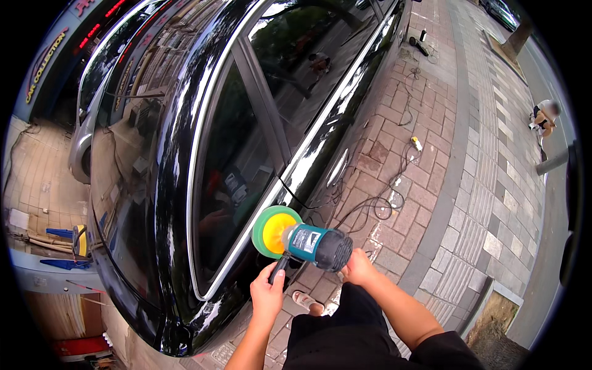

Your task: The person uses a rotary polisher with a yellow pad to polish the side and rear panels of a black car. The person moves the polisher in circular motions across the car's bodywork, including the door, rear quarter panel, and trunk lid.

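Observation:
I hold a teal and black rotary polisher (303, 241) with both hands against the side of a black car (178, 162). My left hand (267, 290) is closed around its black side handle (279, 269). My right hand (358, 267) grips the rear of the tool, its fingers partly hidden behind the motor housing. A green foam pad (259, 231) with a yellow backing (275, 227) faces the body panel just below the rear side window (240, 175). Whether the pad touches the paint or spins, I cannot tell. Chrome trim (249, 243) borders the glass beside it.
A black power cord (384, 203) lies in loops on the brick pavement (428, 185), with a yellow and white connector (416, 143). Another corded tool (418, 46) and a dark bottle (423, 34) lie farther ahead. A person (545, 115) is near the road. Left stands another car (85, 143).

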{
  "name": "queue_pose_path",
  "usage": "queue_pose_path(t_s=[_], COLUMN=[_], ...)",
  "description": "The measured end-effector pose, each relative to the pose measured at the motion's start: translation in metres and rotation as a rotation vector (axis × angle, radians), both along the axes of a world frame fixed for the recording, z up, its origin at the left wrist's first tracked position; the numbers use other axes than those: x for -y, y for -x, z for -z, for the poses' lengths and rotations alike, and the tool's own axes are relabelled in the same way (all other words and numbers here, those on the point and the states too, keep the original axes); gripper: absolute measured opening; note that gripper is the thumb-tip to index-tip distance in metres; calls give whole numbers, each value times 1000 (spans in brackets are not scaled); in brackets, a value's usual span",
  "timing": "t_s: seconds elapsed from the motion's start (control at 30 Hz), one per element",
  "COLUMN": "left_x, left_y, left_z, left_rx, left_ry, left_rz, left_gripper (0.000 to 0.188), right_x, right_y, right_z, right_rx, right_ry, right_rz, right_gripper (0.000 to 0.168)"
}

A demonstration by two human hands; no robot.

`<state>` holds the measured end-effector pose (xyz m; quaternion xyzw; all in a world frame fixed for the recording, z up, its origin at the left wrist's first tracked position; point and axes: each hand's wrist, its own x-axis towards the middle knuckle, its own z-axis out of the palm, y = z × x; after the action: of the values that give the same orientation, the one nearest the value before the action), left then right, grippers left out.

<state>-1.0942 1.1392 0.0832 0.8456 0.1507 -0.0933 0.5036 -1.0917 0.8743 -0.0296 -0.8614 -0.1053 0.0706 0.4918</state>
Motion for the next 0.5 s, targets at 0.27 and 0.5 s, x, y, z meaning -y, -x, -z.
queue_pose_path(t_s=[0.27, 0.5], left_x=[-18, 26], left_y=[95, -3], left_z=[43, -14], left_rx=[-77, 73], left_ry=[107, -118], left_rz=[-186, 40], left_gripper=[26, 37], right_x=[-18, 35], right_y=[-20, -25], right_z=[-42, -9], right_rx=[-28, -90], right_ry=[239, -214], right_rz=[-391, 73], right_gripper=[40, 33])
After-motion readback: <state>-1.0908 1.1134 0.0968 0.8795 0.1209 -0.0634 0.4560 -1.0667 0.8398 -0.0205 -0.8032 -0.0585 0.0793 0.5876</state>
